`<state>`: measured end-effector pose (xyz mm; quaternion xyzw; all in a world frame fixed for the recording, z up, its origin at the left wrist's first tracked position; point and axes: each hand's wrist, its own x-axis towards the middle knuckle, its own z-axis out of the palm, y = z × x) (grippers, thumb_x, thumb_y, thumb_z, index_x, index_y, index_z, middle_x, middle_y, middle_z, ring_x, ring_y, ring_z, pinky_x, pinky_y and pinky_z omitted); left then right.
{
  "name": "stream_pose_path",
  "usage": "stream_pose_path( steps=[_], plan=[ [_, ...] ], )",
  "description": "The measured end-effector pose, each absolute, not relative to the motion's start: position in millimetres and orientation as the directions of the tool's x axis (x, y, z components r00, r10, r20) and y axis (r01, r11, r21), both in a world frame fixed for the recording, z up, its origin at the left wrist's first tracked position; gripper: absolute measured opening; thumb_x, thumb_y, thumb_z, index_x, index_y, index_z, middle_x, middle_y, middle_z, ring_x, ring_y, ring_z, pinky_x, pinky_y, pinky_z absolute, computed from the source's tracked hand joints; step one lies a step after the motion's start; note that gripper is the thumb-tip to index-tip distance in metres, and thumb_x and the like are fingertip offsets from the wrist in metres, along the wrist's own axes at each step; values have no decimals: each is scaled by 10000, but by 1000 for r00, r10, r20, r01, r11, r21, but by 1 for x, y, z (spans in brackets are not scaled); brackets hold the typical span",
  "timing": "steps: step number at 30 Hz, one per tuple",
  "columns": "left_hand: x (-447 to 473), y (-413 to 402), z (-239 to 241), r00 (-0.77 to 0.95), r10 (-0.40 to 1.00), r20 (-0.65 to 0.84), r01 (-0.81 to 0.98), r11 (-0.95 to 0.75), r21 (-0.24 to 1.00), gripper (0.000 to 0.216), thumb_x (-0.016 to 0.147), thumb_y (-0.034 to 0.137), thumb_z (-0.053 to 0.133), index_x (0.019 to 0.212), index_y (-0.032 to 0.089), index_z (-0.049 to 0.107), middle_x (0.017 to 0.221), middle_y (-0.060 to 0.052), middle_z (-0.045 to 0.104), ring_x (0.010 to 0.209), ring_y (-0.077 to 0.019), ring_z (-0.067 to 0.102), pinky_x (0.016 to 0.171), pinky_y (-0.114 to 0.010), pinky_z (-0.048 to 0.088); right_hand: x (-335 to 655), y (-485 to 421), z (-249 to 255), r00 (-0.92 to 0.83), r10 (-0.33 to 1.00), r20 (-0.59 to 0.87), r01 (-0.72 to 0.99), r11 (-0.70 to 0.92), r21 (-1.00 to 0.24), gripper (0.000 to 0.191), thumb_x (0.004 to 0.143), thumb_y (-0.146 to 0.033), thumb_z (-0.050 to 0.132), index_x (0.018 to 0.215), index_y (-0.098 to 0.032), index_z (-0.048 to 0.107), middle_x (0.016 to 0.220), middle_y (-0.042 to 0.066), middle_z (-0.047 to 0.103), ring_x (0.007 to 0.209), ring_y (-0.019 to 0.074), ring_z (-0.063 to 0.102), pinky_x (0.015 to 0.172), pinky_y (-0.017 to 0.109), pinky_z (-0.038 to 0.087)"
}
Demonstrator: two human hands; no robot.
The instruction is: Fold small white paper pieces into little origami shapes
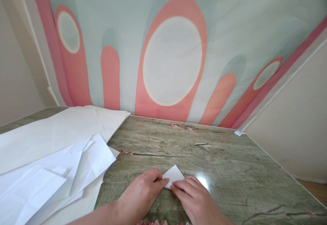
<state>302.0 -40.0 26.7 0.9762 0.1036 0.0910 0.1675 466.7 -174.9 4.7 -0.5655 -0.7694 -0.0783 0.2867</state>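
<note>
A small folded piece of white paper (pixel 174 174) lies on the wood-patterned table (pixel 230 170) near the front edge. My left hand (pixel 143 194) rests on the paper's left side, its fingers curled and its fingertips pressing the paper's edge. My right hand (pixel 194 197) lies flat just right of it, fingers together, their tips pressing down on the paper's lower right edge. Most of the paper is hidden under the two hands; only an upper corner shows.
A loose heap of white paper sheets (pixel 51 157), some creased and folded, covers the table's left part. A small scrap of paper (pixel 239 133) lies at the far right corner. A pink and pale-green patterned cloth (pixel 173 58) hangs behind the table.
</note>
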Motion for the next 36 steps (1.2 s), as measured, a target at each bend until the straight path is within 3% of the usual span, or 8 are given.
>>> stream_pose_path(
  steps=[5, 8, 16, 24, 36],
  plan=[
    [302, -39, 24, 968, 211, 135, 161, -938, 306, 320, 897, 108, 438, 1146, 236, 591, 927, -44, 580, 826, -189, 574, 747, -277, 490, 464, -179, 6, -210, 855, 475, 935, 318, -159, 270, 927, -145, 404, 1116, -95, 589, 944, 119, 657, 814, 215, 581, 722, 331, 497],
    [301, -37, 23, 969, 212, 128, 164, -936, 313, 346, 888, 85, 430, 1159, 237, 581, 957, -47, 571, 863, -203, 565, 770, -301, 485, 465, -182, 7, -197, 900, 388, 939, 287, -189, 295, 877, -149, 491, 1146, -66, 580, 1013, 141, 647, 860, 235, 575, 765, 344, 516],
    [302, -35, 27, 974, 205, 95, 161, -926, 342, 447, 837, 41, 452, 1217, 256, 550, 956, -40, 568, 874, -204, 550, 775, -297, 477, 460, -182, 7, -109, 947, 302, 925, 208, -317, 327, 861, -52, 458, 1163, -91, 578, 1081, 123, 614, 930, 221, 552, 848, 322, 505],
    [303, -30, 16, 971, 202, 128, 151, -933, 326, 458, 847, 42, 454, 1242, 264, 525, 937, -42, 550, 861, -201, 529, 779, -300, 464, 459, -183, 7, -89, 962, 258, 921, 178, -346, 359, 833, 0, 446, 1149, -95, 588, 1092, 117, 602, 952, 218, 543, 861, 318, 502],
    [311, -29, 24, 936, 318, 153, 241, -893, 381, 221, 920, 171, 453, 964, 214, 665, 807, -31, 557, 758, -175, 560, 699, -259, 459, 458, -183, 10, -107, 971, 214, 943, 167, -289, 379, 809, -16, 483, 1168, -82, 588, 1088, 136, 606, 949, 229, 547, 870, 331, 510]
  ],
)
